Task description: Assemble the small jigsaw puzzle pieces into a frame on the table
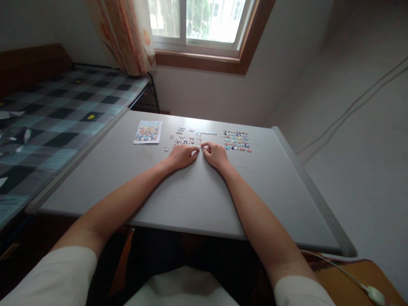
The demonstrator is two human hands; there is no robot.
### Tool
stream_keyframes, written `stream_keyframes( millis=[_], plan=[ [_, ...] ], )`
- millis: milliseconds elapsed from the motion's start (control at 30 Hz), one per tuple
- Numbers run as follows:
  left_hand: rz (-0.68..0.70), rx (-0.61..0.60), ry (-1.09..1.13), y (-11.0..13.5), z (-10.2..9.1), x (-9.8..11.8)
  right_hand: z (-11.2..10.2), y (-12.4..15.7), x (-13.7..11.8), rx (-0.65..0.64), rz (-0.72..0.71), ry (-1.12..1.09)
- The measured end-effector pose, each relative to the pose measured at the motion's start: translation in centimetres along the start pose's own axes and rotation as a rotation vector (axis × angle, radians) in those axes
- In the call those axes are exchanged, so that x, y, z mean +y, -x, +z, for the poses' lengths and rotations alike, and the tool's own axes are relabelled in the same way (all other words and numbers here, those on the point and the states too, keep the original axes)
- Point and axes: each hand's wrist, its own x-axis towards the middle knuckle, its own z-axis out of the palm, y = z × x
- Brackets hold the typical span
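Note:
Both hands meet at the lower end of a partly joined jigsaw puzzle border (206, 133), an L-shaped strip with one side along the top and one down the left. My left hand (182, 156) is closed, thumb and forefinger pinched at a small jigsaw puzzle piece (200, 147). From the other side my right hand (216, 155) pinches at the same spot with curled fingers. The fingertips partly hide that piece. Loose puzzle pieces (181, 137) lie just beyond my left hand. More pieces (236, 139) are laid in rows to the right of my right hand.
A printed picture sheet (148, 132) lies on the grey table (191, 195), left of the pieces. A bed with a checked cover (95, 95) stands along the left. Behind are a curtain (127, 38) and a window; a cable (338, 263) runs at lower right.

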Motion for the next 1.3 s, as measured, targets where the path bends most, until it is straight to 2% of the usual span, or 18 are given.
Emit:
stream_keyframes(
  millis=[667, 1300],
  plan=[
    [-0.012, -0.008, -0.007, -0.05, 0.27, -0.15, -0.32, 0.06, -0.28, -0.041, 0.041, -0.010],
    [-0.010, -0.005, -0.018, -0.01, 0.15, -0.04, -0.08, -0.02, -0.11, -0.014, 0.041, 0.011]
  ],
)
